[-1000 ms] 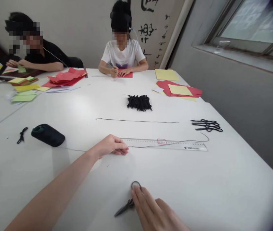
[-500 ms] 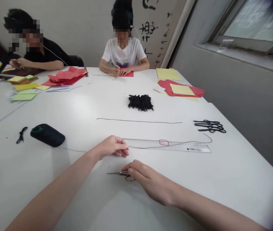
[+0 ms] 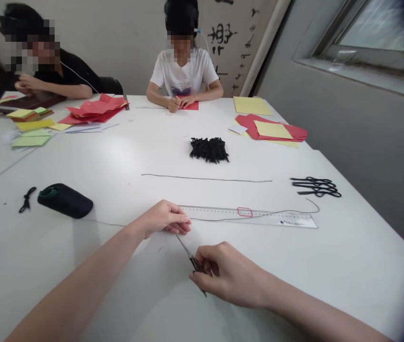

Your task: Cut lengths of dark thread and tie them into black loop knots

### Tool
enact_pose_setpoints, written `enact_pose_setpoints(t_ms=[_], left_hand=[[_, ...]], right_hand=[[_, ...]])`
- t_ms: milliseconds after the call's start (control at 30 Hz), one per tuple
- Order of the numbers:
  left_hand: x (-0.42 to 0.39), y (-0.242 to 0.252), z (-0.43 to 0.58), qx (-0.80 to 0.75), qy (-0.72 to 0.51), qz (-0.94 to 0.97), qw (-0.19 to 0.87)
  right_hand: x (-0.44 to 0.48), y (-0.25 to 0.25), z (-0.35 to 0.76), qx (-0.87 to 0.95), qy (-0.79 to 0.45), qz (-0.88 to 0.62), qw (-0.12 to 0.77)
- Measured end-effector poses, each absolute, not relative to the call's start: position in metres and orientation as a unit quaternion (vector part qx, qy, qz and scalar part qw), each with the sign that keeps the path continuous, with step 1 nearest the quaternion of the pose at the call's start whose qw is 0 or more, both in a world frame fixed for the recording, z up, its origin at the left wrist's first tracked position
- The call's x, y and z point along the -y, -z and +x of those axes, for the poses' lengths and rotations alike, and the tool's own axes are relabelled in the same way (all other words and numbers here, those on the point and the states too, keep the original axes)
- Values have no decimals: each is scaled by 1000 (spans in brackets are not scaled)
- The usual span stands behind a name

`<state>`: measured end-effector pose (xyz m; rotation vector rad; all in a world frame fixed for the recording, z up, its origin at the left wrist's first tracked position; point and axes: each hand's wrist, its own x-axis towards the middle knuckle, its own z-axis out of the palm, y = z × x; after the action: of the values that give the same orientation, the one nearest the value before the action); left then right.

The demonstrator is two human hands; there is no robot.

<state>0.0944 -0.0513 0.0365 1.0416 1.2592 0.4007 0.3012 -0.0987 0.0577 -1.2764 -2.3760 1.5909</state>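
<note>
My left hand point(image 3: 164, 219) rests on the white table with its fingers pinched on a thin black thread point(image 3: 223, 217) at the left end of a clear ruler point(image 3: 258, 216). The thread lies along the ruler and curls up at its right end. It also runs left toward a dark thread spool point(image 3: 65, 200). My right hand point(image 3: 228, 274) grips a small pair of scissors point(image 3: 188, 256), whose blades point up and left toward my left fingertips.
A cut black thread point(image 3: 207, 179) lies straight beyond the ruler, with a heap of black threads point(image 3: 209, 149) behind it. More scissors point(image 3: 315, 186) lie at the right. Red and yellow paper sheets point(image 3: 269, 130) sit far right, more paper point(image 3: 95, 108) far left. Two people work opposite.
My right hand picked the scissors up off the table and turned them, so the blades now point toward my left fingers. My left hand stayed put on the thread.
</note>
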Motion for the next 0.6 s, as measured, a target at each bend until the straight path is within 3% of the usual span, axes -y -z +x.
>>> enact_pose_setpoints(t_ms=[600], left_hand=[[50,-34,91,-553,-203,457,667]], right_hand=[[92,-38,285,711,-574,-403,37]])
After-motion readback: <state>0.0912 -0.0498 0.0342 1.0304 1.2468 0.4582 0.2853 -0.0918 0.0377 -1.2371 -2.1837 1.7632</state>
